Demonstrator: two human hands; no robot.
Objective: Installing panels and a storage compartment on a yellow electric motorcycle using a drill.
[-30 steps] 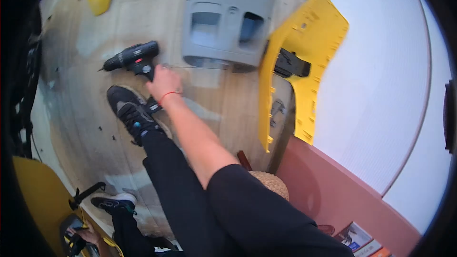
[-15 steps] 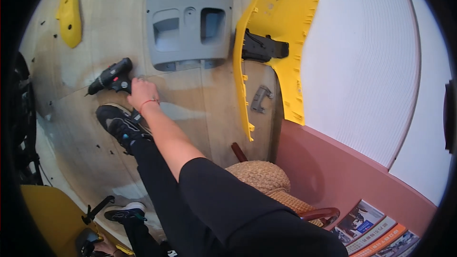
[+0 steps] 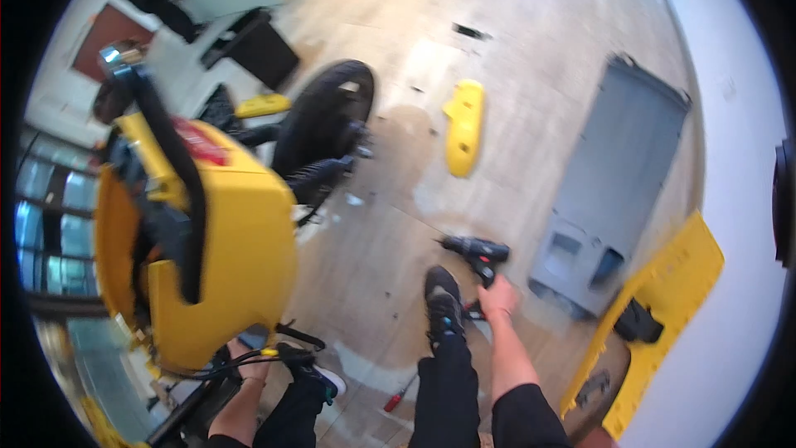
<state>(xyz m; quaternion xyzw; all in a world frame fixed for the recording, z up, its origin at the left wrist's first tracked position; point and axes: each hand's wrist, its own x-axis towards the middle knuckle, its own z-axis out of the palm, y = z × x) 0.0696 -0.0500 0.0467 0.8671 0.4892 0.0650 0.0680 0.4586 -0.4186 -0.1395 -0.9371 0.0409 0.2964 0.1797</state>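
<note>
My right hand (image 3: 499,297) is wrapped round the handle of a black cordless drill (image 3: 476,254), low over the floor beside my shoe (image 3: 444,294). The drill's bit points left. Close against the lower side of a yellow scooter body (image 3: 245,257), my left hand (image 3: 247,362) is partly hidden, next to a black lever (image 3: 300,335) and cables. Its fingers do not show clearly. A grey panel (image 3: 609,158) with recesses lies to the right of the drill, and ahead of it a small yellow cover (image 3: 464,129).
A large yellow shell panel (image 3: 655,315) with a black part in it leans at the right by the white wall (image 3: 738,141). A red-handled screwdriver (image 3: 394,402) lies near my feet. The scooter's wheel (image 3: 323,124) and a black bin (image 3: 257,50) stand farther off.
The view has swung left, bringing the scooter body and wheel into sight. My right hand still grips the drill. More of my left forearm shows now.
</note>
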